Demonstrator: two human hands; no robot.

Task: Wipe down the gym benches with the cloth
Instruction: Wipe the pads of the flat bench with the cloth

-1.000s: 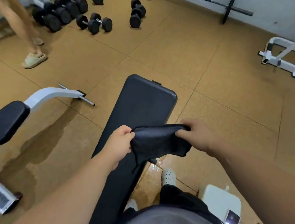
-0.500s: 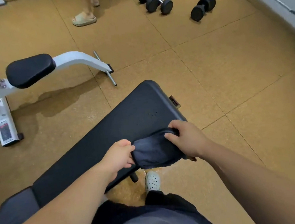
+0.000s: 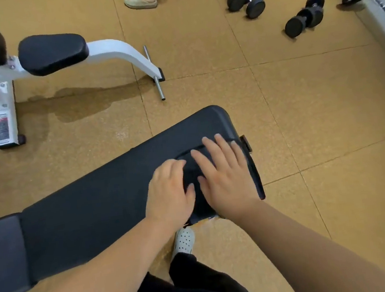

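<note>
Cloth (image 3: pixel 189 170): dark, lying flat on the bench (image 3: pixel 92 205) pad near its right end, under both hands.
Right hand (image 3: pixel 223 173): palm down on the cloth, fingers (image 3: pixel 222 142) straight and spread, pressing and not grasping.
Left hand (image 3: pixel 170 191): on the cloth's left edge. Its fingertips are hidden and blurred, so I cannot tell whether they pinch the cloth or only press it.
Risk, bunching: flat palms hold the cloth by friction alone. A fast stroke could probably fold it under the hands, leaving bare skin to rub the pad.
Risk, falling off: the cloth sits close to the pad's end and near edge. A push that way could carry it over onto the floor beside the shoe (image 3: pixel 184 240).
Risk, missed patches: dark cloth on a dark pad makes coverage hard to judge. The long stretch to the left, and the greyer section at the far left, could easily be skipped.
Risk, leaning: both arms bear on one end of the bench, and heavy weight there might shift it.
Risk, unfinished job: the white-framed bench (image 3: pixel 113 49) stands well apart and could be forgotten.
</note>
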